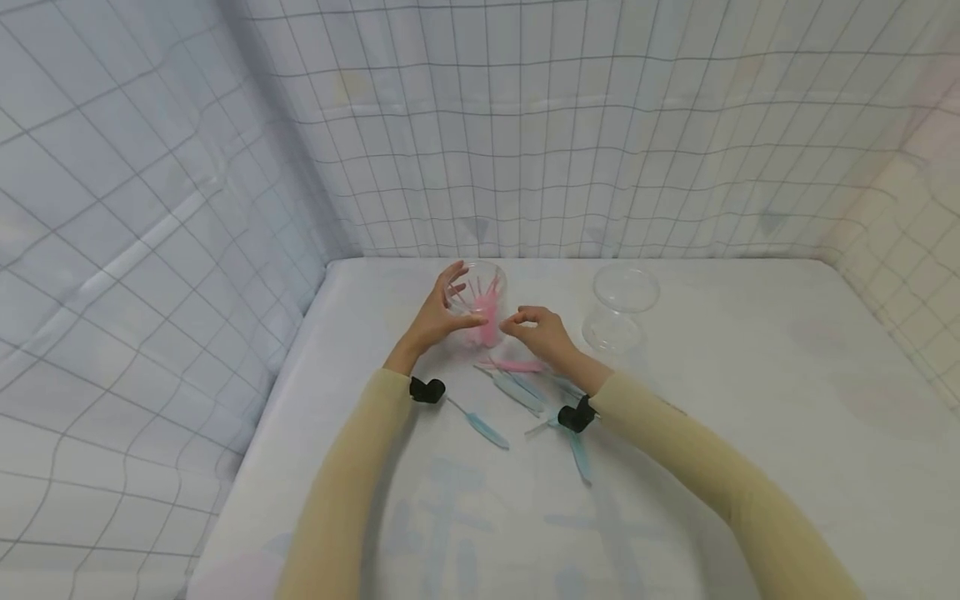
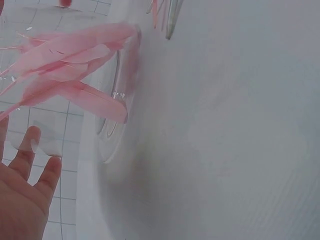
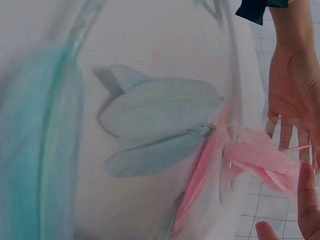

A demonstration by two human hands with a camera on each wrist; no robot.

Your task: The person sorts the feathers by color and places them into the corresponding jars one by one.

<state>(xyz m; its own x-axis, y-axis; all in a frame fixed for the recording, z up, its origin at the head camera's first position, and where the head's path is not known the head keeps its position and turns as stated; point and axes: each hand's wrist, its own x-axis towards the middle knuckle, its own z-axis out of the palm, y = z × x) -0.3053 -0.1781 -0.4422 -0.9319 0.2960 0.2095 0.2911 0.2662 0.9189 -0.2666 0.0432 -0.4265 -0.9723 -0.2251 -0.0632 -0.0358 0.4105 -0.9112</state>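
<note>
A clear glass jar [image 1: 502,293] stands at the back of the table with several pink feathers [image 2: 75,65] inside, their quills pointing up. My left hand [image 1: 437,318] holds the jar from its left, thumb in front and fingers round the far side. To the right of that jar is my right hand [image 1: 546,337], thumb and index finger near each other. In the right wrist view its fingertips [image 3: 307,195] are apart, and I see nothing between them. One pink feather [image 1: 517,366] lies on the table just in front of the jar.
Several light blue feathers [image 1: 487,429] are scattered in front of the hands, some partly under the right forearm. A second clear glass jar [image 1: 613,333] stands to the right, no feathers visible in it. Gridded white curtain [image 1: 525,167] surrounds the table's back and sides.
</note>
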